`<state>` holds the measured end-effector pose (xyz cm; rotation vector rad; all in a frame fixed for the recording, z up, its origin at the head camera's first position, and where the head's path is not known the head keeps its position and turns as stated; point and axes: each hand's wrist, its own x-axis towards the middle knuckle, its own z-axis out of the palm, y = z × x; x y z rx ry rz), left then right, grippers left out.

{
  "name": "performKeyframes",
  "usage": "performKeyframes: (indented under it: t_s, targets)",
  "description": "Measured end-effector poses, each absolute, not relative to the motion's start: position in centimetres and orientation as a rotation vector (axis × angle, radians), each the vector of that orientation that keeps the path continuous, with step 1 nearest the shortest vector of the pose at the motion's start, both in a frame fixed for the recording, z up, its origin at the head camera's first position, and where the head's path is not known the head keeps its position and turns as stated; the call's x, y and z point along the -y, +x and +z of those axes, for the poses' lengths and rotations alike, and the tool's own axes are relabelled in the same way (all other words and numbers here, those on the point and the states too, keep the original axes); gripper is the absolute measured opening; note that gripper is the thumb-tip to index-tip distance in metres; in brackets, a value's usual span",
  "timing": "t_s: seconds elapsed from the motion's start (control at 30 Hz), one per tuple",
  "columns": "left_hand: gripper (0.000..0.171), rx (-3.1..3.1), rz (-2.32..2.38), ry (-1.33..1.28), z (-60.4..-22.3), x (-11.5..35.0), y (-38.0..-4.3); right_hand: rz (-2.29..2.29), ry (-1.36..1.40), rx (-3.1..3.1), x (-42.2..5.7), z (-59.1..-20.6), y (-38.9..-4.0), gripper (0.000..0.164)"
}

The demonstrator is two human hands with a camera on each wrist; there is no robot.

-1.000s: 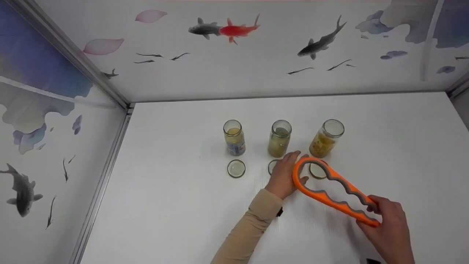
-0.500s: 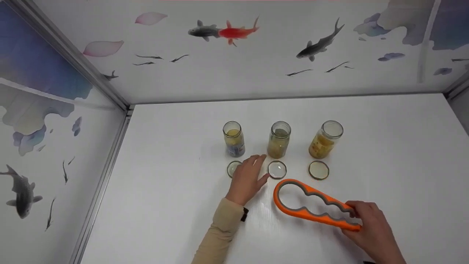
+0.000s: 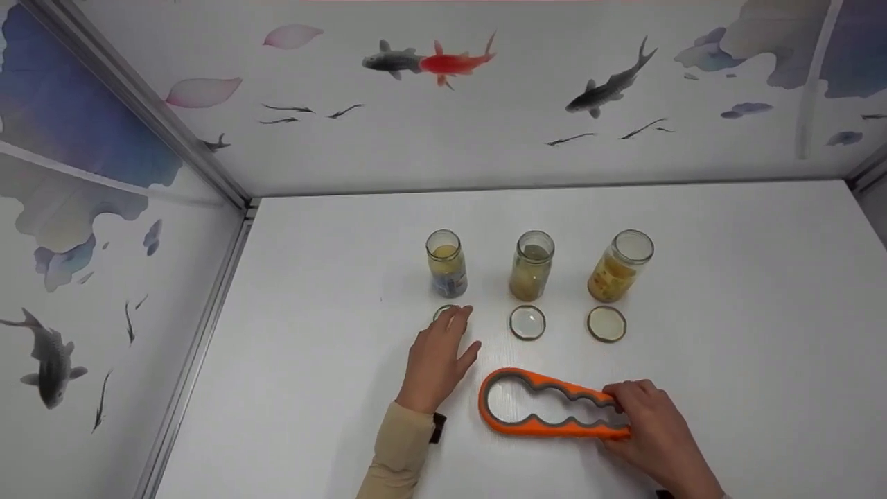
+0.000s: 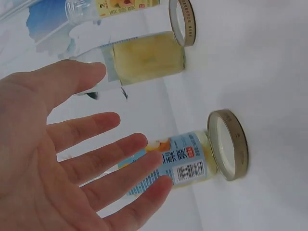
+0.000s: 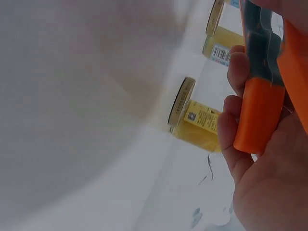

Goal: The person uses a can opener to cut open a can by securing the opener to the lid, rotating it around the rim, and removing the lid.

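My left hand, fingers spread, hovers by the left jar lid and partly covers it in the head view. It holds nothing. Behind that lid stands an open glass jar with a blue label and yellowish contents. My right hand grips the handle ends of an orange jar opener with grey wavy inner edges. Its round loop points left, toward my left hand. A middle lid and a right lid lie before the middle jar and right jar, both uncapped.
All of this is on a white table. A back wall printed with fish and a left side panel border it, joined by a metal frame.
My left hand has moved left from beside the opener's loop to the left lid, uncovering the middle lid. My right hand has carried the jar opener left and toward me.
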<state>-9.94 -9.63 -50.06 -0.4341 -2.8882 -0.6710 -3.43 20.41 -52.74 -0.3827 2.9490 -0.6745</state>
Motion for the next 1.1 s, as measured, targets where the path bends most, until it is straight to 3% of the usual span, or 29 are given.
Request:
performKeyframes:
  t_s: [1.1]
  targets:
    - [0.054, 2.999, -0.679, -0.23, -51.1, 14.0, -5.7, -0.639, -0.521, -2.781, -18.2, -53.9, -5.9, 0.052]
